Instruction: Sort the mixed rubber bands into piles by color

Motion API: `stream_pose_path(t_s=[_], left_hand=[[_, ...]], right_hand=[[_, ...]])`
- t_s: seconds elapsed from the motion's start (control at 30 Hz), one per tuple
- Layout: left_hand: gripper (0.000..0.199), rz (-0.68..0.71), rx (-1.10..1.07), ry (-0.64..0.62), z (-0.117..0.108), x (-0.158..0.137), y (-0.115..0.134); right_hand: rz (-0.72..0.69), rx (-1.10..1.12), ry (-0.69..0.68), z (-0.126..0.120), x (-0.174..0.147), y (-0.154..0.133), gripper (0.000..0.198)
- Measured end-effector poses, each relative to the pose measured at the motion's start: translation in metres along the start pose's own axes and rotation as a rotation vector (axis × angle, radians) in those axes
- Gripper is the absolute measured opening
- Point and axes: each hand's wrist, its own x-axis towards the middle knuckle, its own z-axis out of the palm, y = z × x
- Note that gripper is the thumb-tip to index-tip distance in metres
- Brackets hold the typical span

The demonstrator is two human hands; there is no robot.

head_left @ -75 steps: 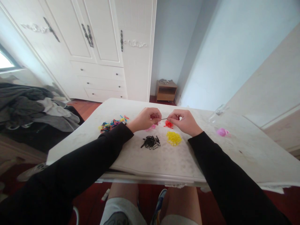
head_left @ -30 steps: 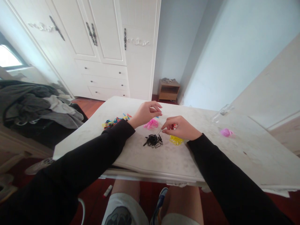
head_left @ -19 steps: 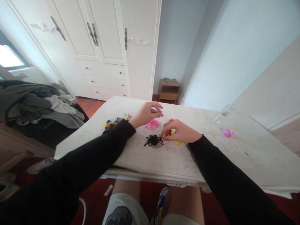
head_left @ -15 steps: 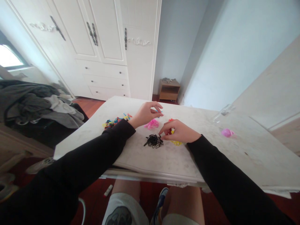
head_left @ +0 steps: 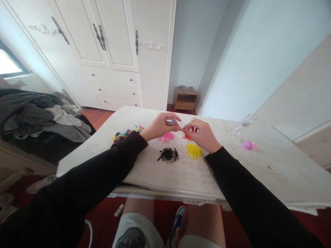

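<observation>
My left hand hovers over the table with thumb and forefinger pinched. Opposite it, my right hand is also pinched, and the fingertips of both hands meet. Whatever lies between them is too small to make out. Below the hands are small heaps of rubber bands: pink bands, black bands and yellow bands. Red bands are partly covered by my right hand, and a bit of blue shows behind my left fingers. A mixed-colour heap of bands lies beside my left wrist.
The white table spans the space before my knees. To the right lie a clear plastic cup-like container and a pink crumpled item. Clothes are piled at the left. A white wardrobe and small wooden cabinet stand behind.
My right hand has moved up and away from the black heap to meet my left fingertips, uncovering the yellow heap. My left hand has stayed nearly in place.
</observation>
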Motion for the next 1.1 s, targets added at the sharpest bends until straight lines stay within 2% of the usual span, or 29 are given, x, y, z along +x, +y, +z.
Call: stream_pose_path(t_s=[0.27,0.47,0.6,0.8,0.9,1.03,1.07,1.1], left_hand=[[0.017,-0.040,0.007,-0.006,-0.001,0.001,-0.007],[0.023,-0.029,0.055,-0.005,0.002,-0.001,-0.007],[0.009,-0.019,0.106,-0.025,0.005,-0.002,-0.004],[0.010,0.016,0.176,-0.012,0.003,-0.001,-0.001],[0.010,0.006,0.166,0.020,0.000,0.002,0.001],[0.012,0.009,0.131,0.067,-0.004,0.005,0.003],[0.012,0.017,0.131,0.070,-0.004,0.005,0.004],[0.012,0.024,0.141,0.067,-0.005,0.005,0.004]], right_hand=[[-0.002,-0.021,0.085,-0.005,0.002,0.004,0.008],[0.000,-0.007,0.054,-0.005,0.002,0.003,0.009],[0.001,0.008,0.034,-0.005,0.002,0.002,0.010],[-0.010,-0.025,0.039,-0.004,0.003,0.002,0.014],[0.016,-0.056,0.154,-0.013,0.005,0.004,0.015],[0.098,-0.074,0.449,-0.026,0.007,0.007,0.012],[0.105,-0.066,0.453,-0.025,0.006,0.007,0.012],[0.097,-0.047,0.401,-0.023,0.006,0.006,0.012]])
